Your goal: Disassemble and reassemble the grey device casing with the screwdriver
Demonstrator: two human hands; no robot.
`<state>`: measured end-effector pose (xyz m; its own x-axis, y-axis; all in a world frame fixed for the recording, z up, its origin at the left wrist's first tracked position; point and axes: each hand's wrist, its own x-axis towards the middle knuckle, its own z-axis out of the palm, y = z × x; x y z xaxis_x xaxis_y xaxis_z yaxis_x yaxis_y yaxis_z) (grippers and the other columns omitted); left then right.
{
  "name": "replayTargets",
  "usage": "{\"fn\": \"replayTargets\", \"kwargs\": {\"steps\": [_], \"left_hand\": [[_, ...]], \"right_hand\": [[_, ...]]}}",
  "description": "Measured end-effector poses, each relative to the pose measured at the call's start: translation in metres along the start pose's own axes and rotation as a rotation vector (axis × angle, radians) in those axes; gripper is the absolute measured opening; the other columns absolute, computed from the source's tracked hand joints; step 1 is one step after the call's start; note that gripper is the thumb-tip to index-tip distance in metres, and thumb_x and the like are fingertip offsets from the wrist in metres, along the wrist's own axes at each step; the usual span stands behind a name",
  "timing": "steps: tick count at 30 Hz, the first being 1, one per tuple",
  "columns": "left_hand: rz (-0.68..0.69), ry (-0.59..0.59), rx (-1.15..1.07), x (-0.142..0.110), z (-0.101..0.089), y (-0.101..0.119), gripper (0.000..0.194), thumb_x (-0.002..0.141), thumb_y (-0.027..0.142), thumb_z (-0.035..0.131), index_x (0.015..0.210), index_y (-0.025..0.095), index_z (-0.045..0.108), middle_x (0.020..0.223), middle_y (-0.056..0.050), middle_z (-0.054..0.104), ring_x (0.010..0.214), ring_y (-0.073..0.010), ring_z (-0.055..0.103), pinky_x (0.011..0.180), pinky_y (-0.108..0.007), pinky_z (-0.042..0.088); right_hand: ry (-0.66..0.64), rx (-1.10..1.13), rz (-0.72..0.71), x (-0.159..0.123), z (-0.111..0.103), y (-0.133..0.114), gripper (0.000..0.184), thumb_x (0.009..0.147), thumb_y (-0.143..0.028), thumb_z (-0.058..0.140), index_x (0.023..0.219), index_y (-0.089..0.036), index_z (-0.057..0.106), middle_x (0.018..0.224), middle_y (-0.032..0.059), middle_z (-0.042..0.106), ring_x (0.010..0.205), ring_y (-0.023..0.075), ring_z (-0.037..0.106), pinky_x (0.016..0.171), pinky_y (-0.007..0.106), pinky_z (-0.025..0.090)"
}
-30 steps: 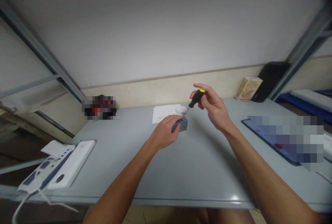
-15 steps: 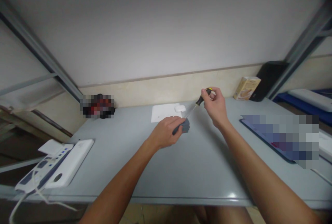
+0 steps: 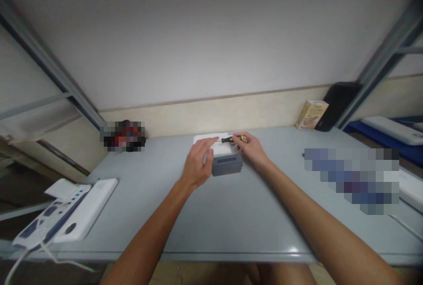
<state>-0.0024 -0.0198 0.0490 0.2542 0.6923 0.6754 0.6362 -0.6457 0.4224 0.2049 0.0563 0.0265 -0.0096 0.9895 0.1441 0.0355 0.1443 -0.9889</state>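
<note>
Holding black-yellow screwdriver (image 3: 228,139) near grey slotted box (image 3: 227,167).

Perhaps a dorm room: metal-framed desk (image 3: 198,214), papers (image 3: 223,147).

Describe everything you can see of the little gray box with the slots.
The gray box is an oblong block, probably plastic, with a row of dark narrow slots along its top and a faint reddish marking, too blurred to read, on its front. It rests level on the gray table, in front of the white paper. The left hand is at its left end; whether the thumb touches it is unclear.
</note>
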Motion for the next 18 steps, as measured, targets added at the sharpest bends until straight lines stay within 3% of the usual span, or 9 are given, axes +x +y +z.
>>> {"fn": "replayTargets", "kwargs": {"steps": [2,4,8,11,15,18], "left_hand": [[-0.096,0.163,0.062,0.001,-0.01,-0.02,0.037,0.106,0.027,0.034,0.128,0.02,0.062,0.122,-0.01,0.067,0.116,-0.0241,0.059,0.105,-0.041,0.045],[-0.162,0.193,0.155,0.002,-0.017,-0.042,0.032,0.105,0.027,0.039,0.119,0.02,0.067,0.114,-0.01,0.068,0.112,-0.025,0.06,0.104,-0.042,0.045],[-0.193,-0.005,0.302,-0.004,-0.018,-0.076,0.022,0.096,0.021,0.053,0.107,0.021,0.073,0.103,-0.009,0.067,0.105,-0.027,0.059,0.1,-0.043,0.048],[-0.185,-0.126,0.33,-0.009,-0.013,-0.087,0.021,0.092,0.02,0.058,0.105,0.02,0.074,0.104,-0.009,0.067,0.104,-0.027,0.059,0.099,-0.044,0.049],[-0.167,-0.153,0.265,-0.011,-0.006,-0.09,0.022,0.092,0.025,0.064,0.111,0.021,0.073,0.11,-0.009,0.067,0.108,-0.0261,0.059,0.101,-0.043,0.048],[-0.158,-0.141,0.183,-0.009,-0.004,-0.088,0.018,0.095,0.028,0.061,0.105,0.021,0.074,0.106,-0.008,0.069,0.106,-0.0243,0.06,0.1,-0.042,0.048]], "right_hand": [[-0.044,0.004,0.029,-0.003,0.003,0.002,0.058,0.069,-0.063,0.079,0.101,-0.015,0.072,0.061,0.0003,0.065,0.055,0.014,0.051,0.052,0.026,0.036],[-0.093,0.021,0.04,-0.005,0.004,0.005,0.056,0.069,-0.061,0.08,0.101,-0.016,0.071,0.065,0.0004,0.066,0.056,0.0132,0.051,0.052,0.026,0.036],[-0.16,0.052,0.042,-0.006,0.006,0.01,0.055,0.068,-0.058,0.082,0.101,-0.016,0.07,0.071,0.0006,0.068,0.057,0.0121,0.051,0.053,0.025,0.037],[-0.156,0.045,0.04,-0.006,0.005,0.01,0.054,0.07,-0.059,0.08,0.103,-0.017,0.069,0.071,0.0002,0.068,0.057,0.0124,0.051,0.053,0.025,0.036],[-0.103,0.014,0.048,-0.005,0.003,0.005,0.054,0.073,-0.06,0.078,0.104,-0.017,0.07,0.066,-0.0009,0.065,0.055,0.0129,0.049,0.053,0.026,0.033],[-0.086,0.0,0.055,-0.005,0.002,0.002,0.054,0.075,-0.061,0.076,0.105,-0.016,0.071,0.063,-0.001,0.063,0.056,0.0133,0.048,0.054,0.026,0.032]]}}
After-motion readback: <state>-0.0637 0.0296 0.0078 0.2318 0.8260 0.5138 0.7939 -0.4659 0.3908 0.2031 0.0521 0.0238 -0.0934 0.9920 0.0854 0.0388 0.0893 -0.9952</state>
